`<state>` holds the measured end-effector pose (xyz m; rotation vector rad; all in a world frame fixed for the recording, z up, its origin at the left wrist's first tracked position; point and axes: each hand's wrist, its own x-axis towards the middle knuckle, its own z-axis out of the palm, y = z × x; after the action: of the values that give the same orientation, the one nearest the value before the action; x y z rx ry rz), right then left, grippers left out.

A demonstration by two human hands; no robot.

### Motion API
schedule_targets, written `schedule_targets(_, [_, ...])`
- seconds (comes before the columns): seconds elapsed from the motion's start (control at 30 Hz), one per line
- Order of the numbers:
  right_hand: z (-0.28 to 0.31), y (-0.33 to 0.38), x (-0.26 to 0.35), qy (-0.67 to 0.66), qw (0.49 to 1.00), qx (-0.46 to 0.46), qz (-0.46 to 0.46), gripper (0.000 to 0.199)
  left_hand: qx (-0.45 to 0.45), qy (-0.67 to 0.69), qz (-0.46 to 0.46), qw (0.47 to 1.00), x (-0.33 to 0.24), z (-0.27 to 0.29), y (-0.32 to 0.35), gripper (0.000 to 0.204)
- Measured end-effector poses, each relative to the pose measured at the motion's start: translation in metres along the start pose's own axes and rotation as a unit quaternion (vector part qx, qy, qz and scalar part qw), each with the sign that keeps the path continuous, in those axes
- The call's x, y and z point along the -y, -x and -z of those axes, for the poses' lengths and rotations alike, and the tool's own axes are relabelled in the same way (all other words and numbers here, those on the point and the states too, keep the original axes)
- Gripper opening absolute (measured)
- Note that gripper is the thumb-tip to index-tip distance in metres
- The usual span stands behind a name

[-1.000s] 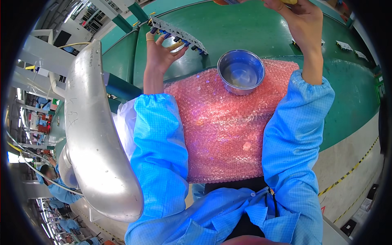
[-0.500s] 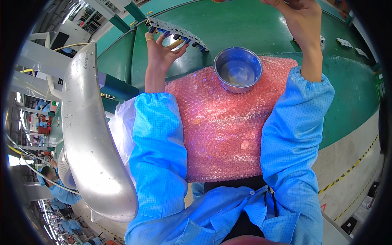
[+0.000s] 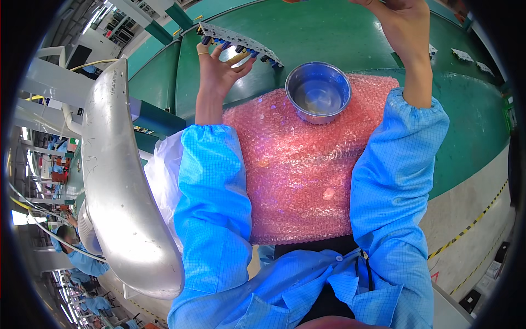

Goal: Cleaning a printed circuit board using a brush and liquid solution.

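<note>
My left hand [image 3: 220, 71] is closed on a circuit board [image 3: 241, 43], gripping it from below with fingers spread along its underside. The board is tilted, its pale face up and its dark and blue components pointing down. My right hand [image 3: 404, 24] is raised at the top edge, its fingers bent and partly cut off by the frame. What it holds is out of sight. A sliver of something orange [image 3: 294, 1] shows at the top edge, left of those fingers. Between my arms, a round metal bowl [image 3: 318, 112] stands on pink bubble wrap [image 3: 301, 181].
A silver fume-extraction hood [image 3: 118, 192] stands close to my left arm. White plastic bag [image 3: 166, 170] material hangs beside it. Further circuit boards [image 3: 462, 55] lie at the right on the green table [image 3: 466, 126]. A person [image 3: 79, 252] sits far left.
The circuit board and my left hand have shifted very slightly to the right. My right hand has hardly moved. The bowl stays in place on the bubble wrap.
</note>
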<state>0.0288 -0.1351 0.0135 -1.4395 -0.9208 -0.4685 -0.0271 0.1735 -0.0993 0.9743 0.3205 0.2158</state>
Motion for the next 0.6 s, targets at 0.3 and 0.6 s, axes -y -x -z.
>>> schedule_targets(0.3, [0.000, -0.001, -0.001, -0.006, 1.000, 0.009, 0.006, 0.016, 0.001, -0.019, -0.004, 1.000, 0.000, -0.001, 0.000, 0.077])
schedule_targets(0.6, [0.000, 0.000, 0.002, -0.004, 1.000, 0.009, -0.010, 0.016, 0.014, -0.023, -0.004, 1.000, 0.011, -0.018, -0.001, 0.074])
